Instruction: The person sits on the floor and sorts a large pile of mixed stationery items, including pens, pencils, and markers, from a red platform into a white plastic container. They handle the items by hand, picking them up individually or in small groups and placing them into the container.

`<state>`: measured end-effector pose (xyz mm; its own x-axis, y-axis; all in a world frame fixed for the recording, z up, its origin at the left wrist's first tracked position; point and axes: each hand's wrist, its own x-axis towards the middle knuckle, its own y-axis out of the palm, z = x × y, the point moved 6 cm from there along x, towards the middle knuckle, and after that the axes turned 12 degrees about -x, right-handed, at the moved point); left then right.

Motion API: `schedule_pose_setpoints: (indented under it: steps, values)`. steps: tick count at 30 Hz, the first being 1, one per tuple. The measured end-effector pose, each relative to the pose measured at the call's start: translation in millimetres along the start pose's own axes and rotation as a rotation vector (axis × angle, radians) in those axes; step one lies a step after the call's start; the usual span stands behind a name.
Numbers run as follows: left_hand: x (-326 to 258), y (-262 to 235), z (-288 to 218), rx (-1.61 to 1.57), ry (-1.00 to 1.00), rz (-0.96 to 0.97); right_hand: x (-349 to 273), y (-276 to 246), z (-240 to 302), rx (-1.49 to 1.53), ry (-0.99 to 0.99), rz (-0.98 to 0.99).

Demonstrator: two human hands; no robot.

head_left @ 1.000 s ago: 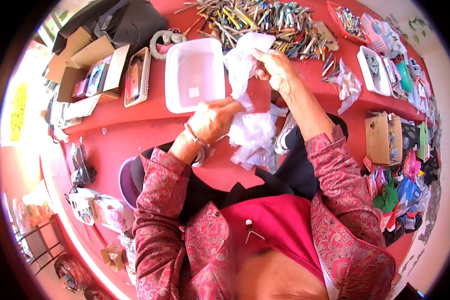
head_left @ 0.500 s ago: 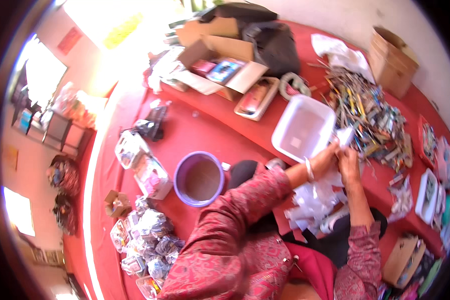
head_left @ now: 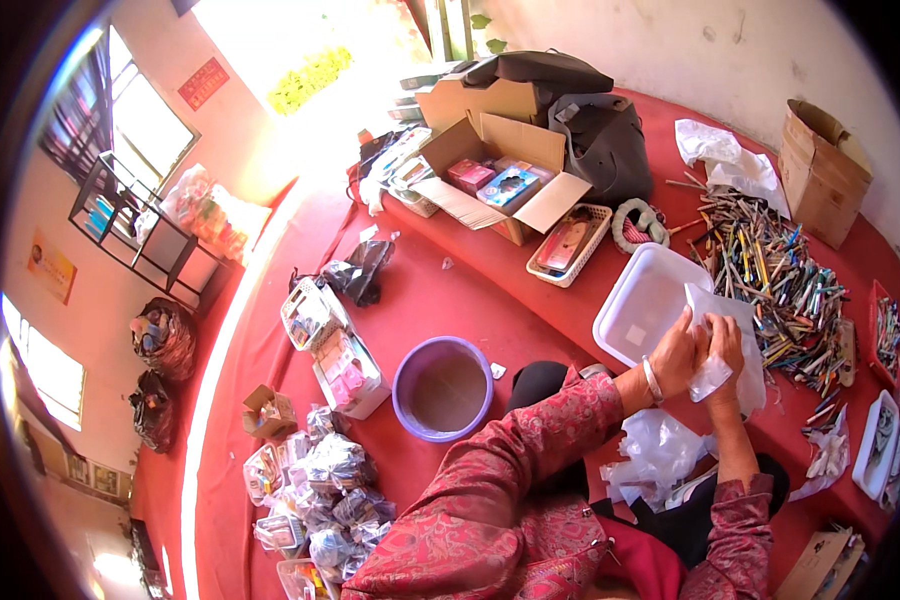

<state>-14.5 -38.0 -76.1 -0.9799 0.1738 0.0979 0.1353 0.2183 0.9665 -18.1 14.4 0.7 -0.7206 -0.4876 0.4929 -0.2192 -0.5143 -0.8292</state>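
Observation:
My left hand, with a pale bangle at the wrist, and my right hand are close together over the right edge of a white plastic tub. Both are closed on a translucent plastic bag, which sticks out below the fingers and spreads up behind them. The fingertips are partly hidden, so the exact grip on each side does not show. Below my wrists, more crumpled clear plastic bags lie on my lap. Just beyond the right hand is a large heap of pens.
A purple bucket stands left of my knee. Wrapped bundles are piled at lower left. An open cardboard box and a small basket are at the back. A light blue tray lies at far right.
My view has shifted, moving the scene right and down in the picture. The plastic now hangs below my fingers and spreads wider behind them. Both hands stay together on it.

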Motion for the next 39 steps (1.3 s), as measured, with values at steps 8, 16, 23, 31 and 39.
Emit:
schedule_pose_setpoints:
  steps: [8,16,23,31,39]
  values:
    - [-15.7,40.0,1.4,-0.319,-0.168,0.099,-5.9,12.0,-21.4,-0.176,-0.024,0.170]
    - [-22.4,-0.6,-15.4,0.229,-0.076,-0.145,-12.0,-2.0,0.5,0.109,-0.087,0.164]
    - [-5.9,4.9,-10.0,0.687,-0.144,-0.188,-21.9,-9.9,-37.8,0.451,-0.246,-0.129]
    - [-4.7,33.9,34.0,0.374,-0.133,-0.137,-47.7,-25.6,-83.5,0.319,0.246,-0.067]
    - [13.8,44.1,23.3,0.702,-0.005,-0.107,-39.9,-68.2,-96.4,0.192,0.340,-0.165]
